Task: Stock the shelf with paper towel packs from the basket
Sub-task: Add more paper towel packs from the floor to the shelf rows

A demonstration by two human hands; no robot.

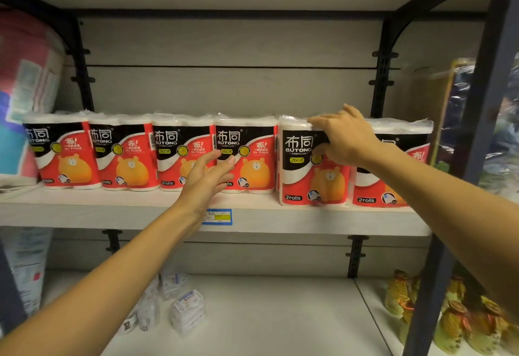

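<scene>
Head view showed the right hand [344, 137] curled over the top front corner of the fifth paper towel pack [311, 161], fingers on its upper edge and thumb on the printed face, gripping it where it stood on the shelf [112, 209]. The left hand [209, 174] hovered in front of the fourth pack [247, 156], fingers straight and loosely spread, holding nothing; whether its fingertips touched the wrapper could not be told. Six packs stood in one row along the shelf, the gripped one set a little forward of its left-hand neighbours, with a sixth pack [404, 164] just beside it on the right. The basket was not in view. The packs looked light and soft, with slick film wrap that would dent under a squeeze, so a broad hold across the top or both sides would suit better than a pinch. A blue price tag [217, 217] sat on the shelf edge below.
</scene>
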